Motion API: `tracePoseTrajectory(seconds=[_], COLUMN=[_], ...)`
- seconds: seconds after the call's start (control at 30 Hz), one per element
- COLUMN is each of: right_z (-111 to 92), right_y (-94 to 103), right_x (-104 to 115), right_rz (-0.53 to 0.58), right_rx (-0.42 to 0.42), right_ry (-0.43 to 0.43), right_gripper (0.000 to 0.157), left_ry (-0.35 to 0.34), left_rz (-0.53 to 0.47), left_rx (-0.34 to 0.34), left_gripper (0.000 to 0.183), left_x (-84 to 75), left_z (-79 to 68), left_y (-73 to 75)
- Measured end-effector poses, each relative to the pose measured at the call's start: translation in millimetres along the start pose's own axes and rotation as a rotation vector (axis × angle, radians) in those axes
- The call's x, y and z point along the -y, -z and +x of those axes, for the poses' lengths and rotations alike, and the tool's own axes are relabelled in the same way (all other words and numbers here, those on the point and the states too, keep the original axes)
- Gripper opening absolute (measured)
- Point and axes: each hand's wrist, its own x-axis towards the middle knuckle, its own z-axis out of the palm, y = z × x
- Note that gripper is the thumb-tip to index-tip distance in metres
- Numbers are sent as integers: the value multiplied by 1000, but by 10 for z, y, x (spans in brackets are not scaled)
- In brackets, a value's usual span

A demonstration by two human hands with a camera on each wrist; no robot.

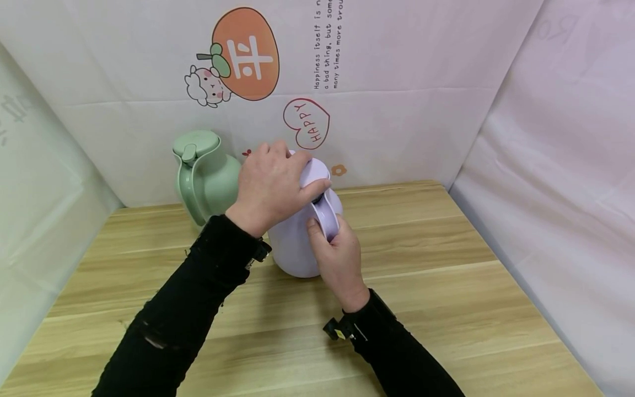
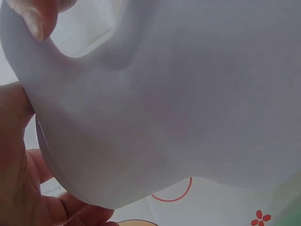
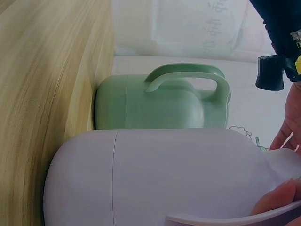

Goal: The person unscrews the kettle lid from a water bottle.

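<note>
A lavender thermos jug (image 1: 295, 253) stands upright on the table, and both hands are on it. My right hand (image 1: 341, 262) grips its handle (image 1: 326, 218), the thumb lying on the near side. Around the top of the jug curls my left hand (image 1: 273, 184), its thumb reaching across beside the round lid (image 1: 316, 170) toward the top of the handle. In the left wrist view, that hand's fingers wrap the upper rim of the lavender jug (image 2: 188, 117). Part of the lid is hidden under the left hand.
A green thermos jug (image 1: 220, 182) of similar shape stands behind and left of the lavender one, near the back cloth (image 1: 397, 121) with printed drawings. The wooden table (image 1: 436, 286) has white cloth walls at the sides.
</note>
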Motion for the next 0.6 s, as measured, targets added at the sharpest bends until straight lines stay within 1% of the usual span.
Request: tracePoseTrajectory(seconds=[0.2,0.37,0.47,0.6], right_z=[-3,-6,-5,-5], right_y=[-7,-7,-5,-8], right_x=[-10,-6,1,6], right_rz=[-2,-8,-12,-12], right_rx=[-4,-3,-6,-11], right_ry=[5,9,6,2], right_gripper=[30,30,29,29], left_ry=[-1,-8,-50,-151], left_rz=[-21,-77,-154,-257], left_rx=[-8,3,16,64], left_gripper=[67,66,62,57], left_x=[23,63,97,154], left_z=[-25,-40,-37,-22], left_y=[0,11,36,80])
